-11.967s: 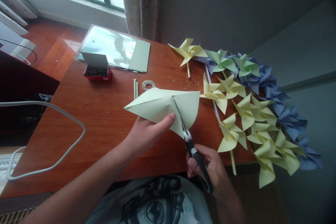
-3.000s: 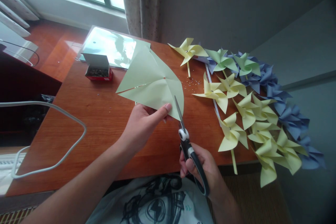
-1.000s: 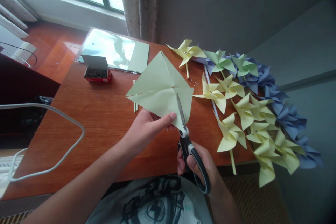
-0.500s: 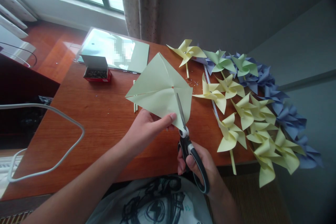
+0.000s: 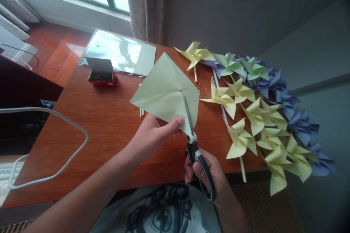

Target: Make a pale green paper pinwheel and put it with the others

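My left hand (image 5: 153,134) pinches the near edge of a pale green paper square (image 5: 164,89), held above the wooden table (image 5: 109,127). The sheet has diagonal creases, slits toward a small hole at its centre. My right hand (image 5: 207,178) grips black-handled scissors (image 5: 195,145). Their blades lie in the sheet's near right corner, pointing toward the centre hole.
Several finished yellow, green and blue paper pinwheels (image 5: 262,116) crowd the table's right side. A red box of pins (image 5: 101,74) and a glossy folder (image 5: 117,51) sit at the back left. A white cable (image 5: 54,116) loops at the left. Straws (image 5: 141,111) lie under the sheet.
Over twelve seconds the sheet was unfolded and turned between cuts. In the last second the scissor blades closed along the corner crease; both hands have barely shifted.
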Demonstrator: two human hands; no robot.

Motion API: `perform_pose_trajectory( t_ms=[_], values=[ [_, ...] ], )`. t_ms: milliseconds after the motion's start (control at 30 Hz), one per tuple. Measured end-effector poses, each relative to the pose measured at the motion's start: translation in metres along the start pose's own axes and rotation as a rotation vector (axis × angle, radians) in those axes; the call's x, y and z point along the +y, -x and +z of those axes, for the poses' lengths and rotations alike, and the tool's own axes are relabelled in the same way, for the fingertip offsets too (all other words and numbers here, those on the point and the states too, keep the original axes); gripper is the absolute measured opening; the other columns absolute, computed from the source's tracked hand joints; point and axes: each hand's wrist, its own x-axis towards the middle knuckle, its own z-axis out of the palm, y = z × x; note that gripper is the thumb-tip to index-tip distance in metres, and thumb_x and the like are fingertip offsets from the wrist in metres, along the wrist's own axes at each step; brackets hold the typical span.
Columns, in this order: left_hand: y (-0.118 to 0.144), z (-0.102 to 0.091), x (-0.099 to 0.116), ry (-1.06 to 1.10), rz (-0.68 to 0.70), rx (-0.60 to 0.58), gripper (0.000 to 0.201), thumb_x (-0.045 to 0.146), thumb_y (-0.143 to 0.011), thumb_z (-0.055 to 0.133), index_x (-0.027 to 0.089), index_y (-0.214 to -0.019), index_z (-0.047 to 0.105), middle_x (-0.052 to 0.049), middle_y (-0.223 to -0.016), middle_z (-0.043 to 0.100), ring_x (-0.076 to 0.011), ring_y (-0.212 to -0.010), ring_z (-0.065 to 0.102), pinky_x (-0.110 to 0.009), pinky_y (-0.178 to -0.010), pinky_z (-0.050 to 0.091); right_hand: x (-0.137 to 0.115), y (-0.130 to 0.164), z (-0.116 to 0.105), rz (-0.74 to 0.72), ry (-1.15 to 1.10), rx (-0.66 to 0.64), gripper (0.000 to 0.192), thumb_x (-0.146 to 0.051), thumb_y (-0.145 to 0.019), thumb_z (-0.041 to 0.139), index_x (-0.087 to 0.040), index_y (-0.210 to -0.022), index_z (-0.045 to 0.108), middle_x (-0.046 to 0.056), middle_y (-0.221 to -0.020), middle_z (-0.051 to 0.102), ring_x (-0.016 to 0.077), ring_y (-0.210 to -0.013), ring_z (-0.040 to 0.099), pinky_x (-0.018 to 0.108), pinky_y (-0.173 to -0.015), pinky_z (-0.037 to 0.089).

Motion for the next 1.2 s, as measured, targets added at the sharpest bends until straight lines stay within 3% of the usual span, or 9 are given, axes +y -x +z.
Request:
perform_pose_trajectory(
  t_ms=[733, 1200],
  values=[
    [0.0013, 0.0014, 0.0019, -0.023, -0.035, 0.049, 0.021, 0.031, -0.077, 0.081, 0.013, -0.079, 0.069, -0.002, -0.068, 0.071, -0.0153, -0.063, 0.065, -0.025, -0.062, 0.053, -0.0029, 0.0015, -0.0033, 0.050, 0.000, 0.009, 0.050, -0.064, -0.078, 0.073, -0.016, -0.080, 0.058, -0.001, -0.058, 0.057, 0.0122, -0.052, 0.056, 0.024, -0.052, 0.041],
    [0.0019, -0.0005, 0.0020, 0.034, -0.065, -0.021, 0.018, 0.028, -0.079, 0.079, 0.012, -0.078, 0.069, -0.003, -0.069, 0.071, -0.0126, -0.061, 0.062, -0.022, -0.059, 0.050, -0.0045, -0.0006, 0.0033, 0.021, -0.030, 0.008, 0.051, -0.065, -0.078, 0.074, -0.017, -0.082, 0.057, -0.002, -0.063, 0.054, 0.0117, -0.054, 0.057, 0.023, -0.054, 0.042]
  ],
)
